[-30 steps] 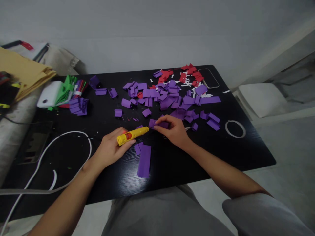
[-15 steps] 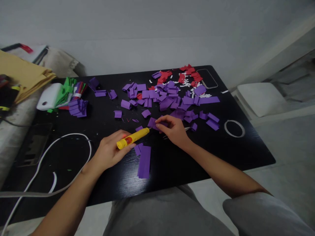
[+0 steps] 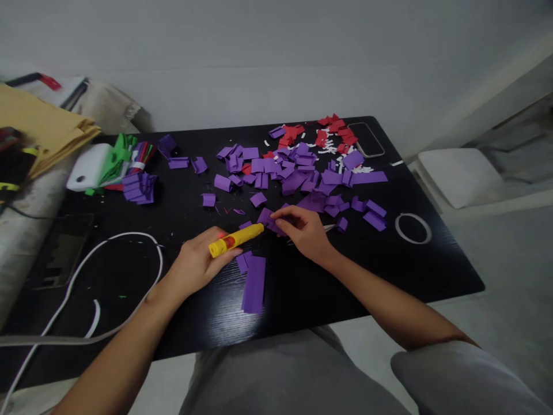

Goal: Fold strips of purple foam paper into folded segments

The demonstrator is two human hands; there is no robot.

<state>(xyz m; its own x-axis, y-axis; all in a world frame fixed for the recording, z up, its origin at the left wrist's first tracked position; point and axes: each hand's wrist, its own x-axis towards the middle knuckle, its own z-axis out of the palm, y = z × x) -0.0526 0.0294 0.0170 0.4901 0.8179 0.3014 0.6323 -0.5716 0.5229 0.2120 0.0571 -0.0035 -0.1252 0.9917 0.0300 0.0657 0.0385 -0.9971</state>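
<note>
My left hand (image 3: 196,259) is closed around a yellow pen-shaped tool (image 3: 237,238) with a red-lit window in its side. The tool's front end meets a small purple strip (image 3: 266,218), its tip hard to make out. Thumb and fingertips of my right hand (image 3: 305,230) pinch that strip against the table. A thin pale pointed item (image 3: 329,227) shows behind the right hand; I cannot tell whether it is held. Just below the tool lies a longer purple strip (image 3: 254,285). Many folded purple pieces (image 3: 298,167) are heaped beyond my hands.
Red pieces (image 3: 291,135) and white shreds lie at the back of the black table (image 3: 311,288). A white ring (image 3: 412,228) is on the right. A white cord (image 3: 125,234) loops at left, near green strips (image 3: 118,155) and yellow paper (image 3: 43,121). A white stool (image 3: 460,176) stands beyond.
The yellow tool's front end has moved slightly forward onto the purple strip. My right hand keeps its pinch; the whole view has shifted a little.
</note>
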